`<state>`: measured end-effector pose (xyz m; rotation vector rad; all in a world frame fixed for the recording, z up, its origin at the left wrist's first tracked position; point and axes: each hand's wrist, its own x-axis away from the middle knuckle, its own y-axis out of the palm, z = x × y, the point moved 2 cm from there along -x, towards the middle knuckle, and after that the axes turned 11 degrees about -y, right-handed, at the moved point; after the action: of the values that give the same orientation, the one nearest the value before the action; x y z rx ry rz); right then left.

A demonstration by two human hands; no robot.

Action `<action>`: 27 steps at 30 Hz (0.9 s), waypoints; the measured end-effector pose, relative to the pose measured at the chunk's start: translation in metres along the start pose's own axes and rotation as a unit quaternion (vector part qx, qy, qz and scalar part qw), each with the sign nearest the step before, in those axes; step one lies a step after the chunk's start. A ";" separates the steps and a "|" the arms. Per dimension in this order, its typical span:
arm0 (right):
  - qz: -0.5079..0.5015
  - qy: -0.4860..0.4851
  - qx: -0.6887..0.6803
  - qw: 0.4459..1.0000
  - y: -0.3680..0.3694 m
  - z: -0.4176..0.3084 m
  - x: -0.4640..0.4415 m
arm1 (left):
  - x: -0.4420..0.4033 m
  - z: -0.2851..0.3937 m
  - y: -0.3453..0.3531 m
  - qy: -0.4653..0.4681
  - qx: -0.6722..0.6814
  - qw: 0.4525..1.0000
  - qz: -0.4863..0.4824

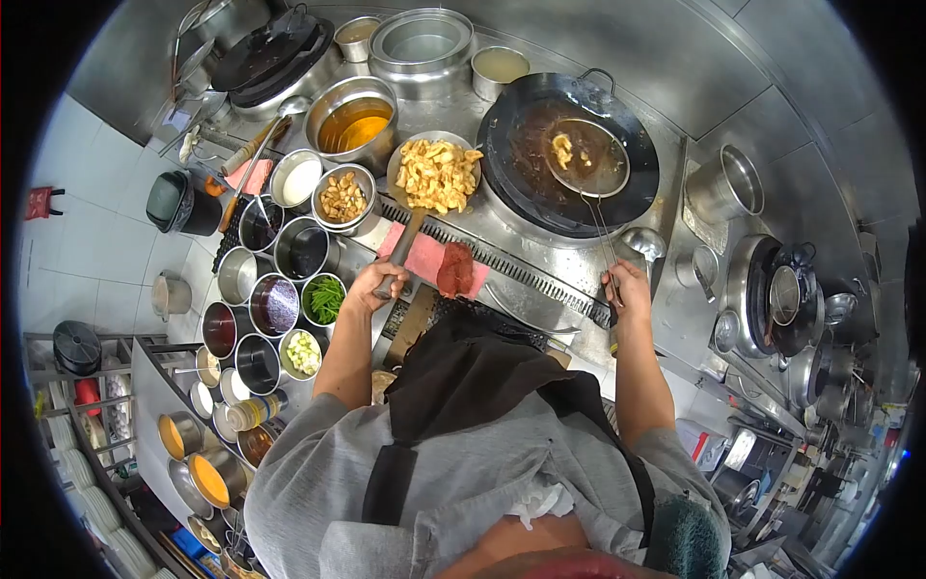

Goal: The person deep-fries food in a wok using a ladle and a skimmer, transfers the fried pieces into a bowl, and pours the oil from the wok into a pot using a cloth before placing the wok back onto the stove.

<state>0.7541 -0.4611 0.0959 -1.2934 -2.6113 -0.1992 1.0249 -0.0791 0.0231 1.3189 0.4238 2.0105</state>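
Observation:
My left hand [380,285] is closed round the handle of a wide, long-handled strainer [413,230]. Golden fried pieces [437,174] are heaped in it and hide most of its bowl. Between the fingers of my right hand [627,288] is the thin wire handle of a round mesh skimmer [600,174]. The skimmer's mesh lies over the big dark wok [521,145], with a few fried bits [564,150] on it. Dark liquid shows in the wok beneath it.
Left of the strainer stand a pot of oil [355,124] and a bowl of brown pieces [343,197]. Several ingredient pots [274,307] line the left side. A pink cloth [424,253] with a dark red cloth [456,268] lies at the stove's front edge. A ladle [643,243] rests right of the wok.

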 end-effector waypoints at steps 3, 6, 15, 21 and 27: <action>-0.011 0.010 0.031 0.999 0.000 0.000 -0.007 | -0.003 0.001 -0.004 -0.018 -0.024 1.000 0.009; 0.054 -0.019 0.011 0.998 0.006 -0.007 0.004 | -0.005 0.000 -0.008 -0.032 -0.038 0.999 0.019; -0.003 0.059 0.179 0.982 -0.062 0.060 0.079 | 0.009 0.003 0.006 -0.031 -0.032 0.997 0.056; -0.147 0.061 0.340 0.927 -0.050 0.131 0.129 | 0.012 0.004 0.015 -0.021 -0.026 0.997 0.064; -0.202 0.003 0.424 0.883 -0.041 0.107 0.127 | 0.023 -0.011 0.042 0.013 0.016 0.998 0.061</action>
<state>0.6325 -0.3650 0.0237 -0.4376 -2.4271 0.7885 0.9940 -0.0917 0.0588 1.3692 0.3974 2.1299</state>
